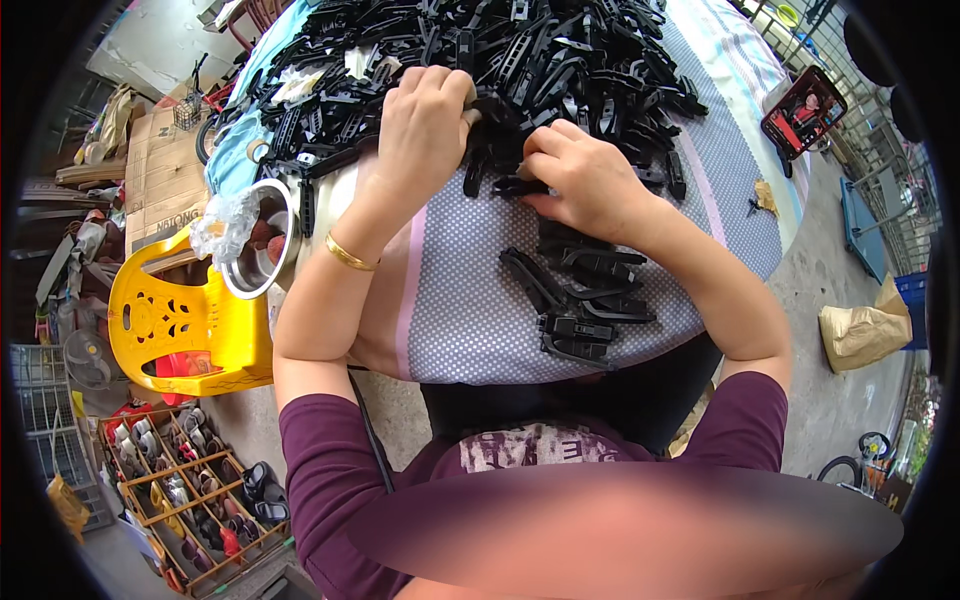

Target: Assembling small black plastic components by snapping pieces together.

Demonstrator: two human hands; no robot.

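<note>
A large heap of long, narrow black plastic parts (520,60) covers the far side of the table. My left hand (425,125) is closed at the heap's near edge, its fingertips on a dark plastic part (490,108); the fingers partly hide it. Lower and to the right, my right hand (585,180) pinches another black plastic part (518,187) between thumb and fingers. Closer to my body lies a small group of similar black parts (580,300), some side by side and some overlapping. The exact kind of these parts cannot be made out.
A patterned grey cloth (460,310) covers the table. At left stand a metal bowl (285,215) with round reddish items and a plastic bag, and a yellow chair (235,335). A phone (805,112) stands at the right edge. A shoe rack (190,490) is lower left.
</note>
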